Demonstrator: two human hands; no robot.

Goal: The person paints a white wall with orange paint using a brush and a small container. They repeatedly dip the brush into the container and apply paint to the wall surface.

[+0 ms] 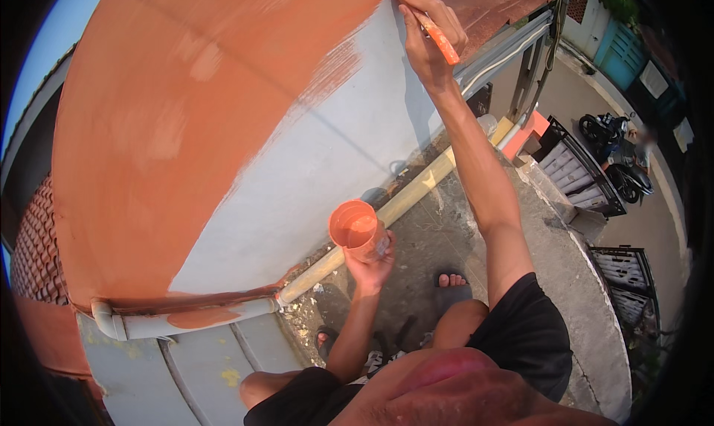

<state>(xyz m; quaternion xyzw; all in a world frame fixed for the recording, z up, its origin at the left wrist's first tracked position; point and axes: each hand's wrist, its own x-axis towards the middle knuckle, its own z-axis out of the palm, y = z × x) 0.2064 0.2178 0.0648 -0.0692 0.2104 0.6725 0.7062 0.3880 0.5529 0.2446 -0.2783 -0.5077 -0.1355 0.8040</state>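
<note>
My right hand (422, 52) grips a paintbrush by its orange-smeared handle (442, 40), high up at the far edge of the wall. The brush head points to the top of the view, by the border of the fresh orange coat (145, 80). Below that coat lies a bare pale grey-white band (312, 158), with dry streaks along the border. My left hand (368, 272) holds an orange-coated plastic cup (375, 246) from below, near the wall's foot. Orange paint (357, 228) shows inside it, its mouth tilted toward me.
A yellowish pipe (418, 187) and a grey PVC pipe (251, 310) run along the wall's base. I squat on a concrete ledge (558, 281) with a drop to the street, where a person (641, 150) is beside motorcycles (605, 127). Cables (552, 47) hang at upper right.
</note>
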